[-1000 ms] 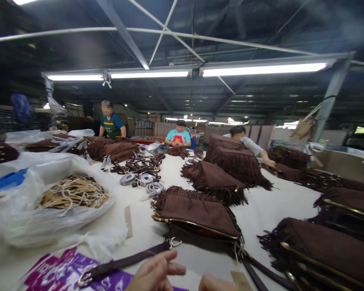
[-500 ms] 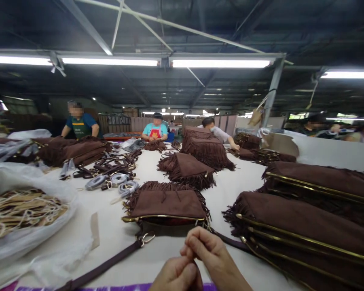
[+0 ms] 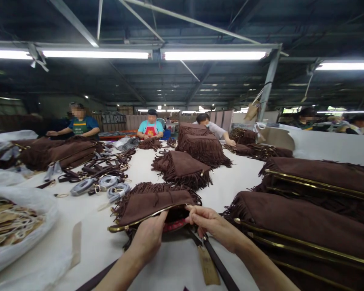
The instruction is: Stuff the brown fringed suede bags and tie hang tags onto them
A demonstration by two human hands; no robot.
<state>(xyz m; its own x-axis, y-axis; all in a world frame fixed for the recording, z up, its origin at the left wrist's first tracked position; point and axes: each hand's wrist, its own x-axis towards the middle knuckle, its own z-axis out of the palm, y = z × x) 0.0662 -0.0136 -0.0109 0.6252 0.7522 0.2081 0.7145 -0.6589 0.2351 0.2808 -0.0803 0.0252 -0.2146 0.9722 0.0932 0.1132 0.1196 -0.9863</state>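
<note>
A brown fringed handbag lies on the white table with its gold zipper pulled apart, showing some red lining inside. My left hand grips the near side of the opening, its thumb at the mouth and its other fingers mostly hidden. At the right end of the zipper, my right hand pinches the edge of the bag with thumb and fingers. A tan hang tag dangles below my right hand, beside a dark brown strap running toward me.
Stacked fringed bags with gold zippers fill the right side. More bags stand beyond. Rolled grey-wrapped straps and a plastic bag of tan tags lie left. Several people work across the table, one in a red apron.
My hands were together in front of the bag, fingers pinched; now they have moved apart and forward onto its opening. The zipper mouth gapes wider, and a tan tag now hangs below my right hand.
</note>
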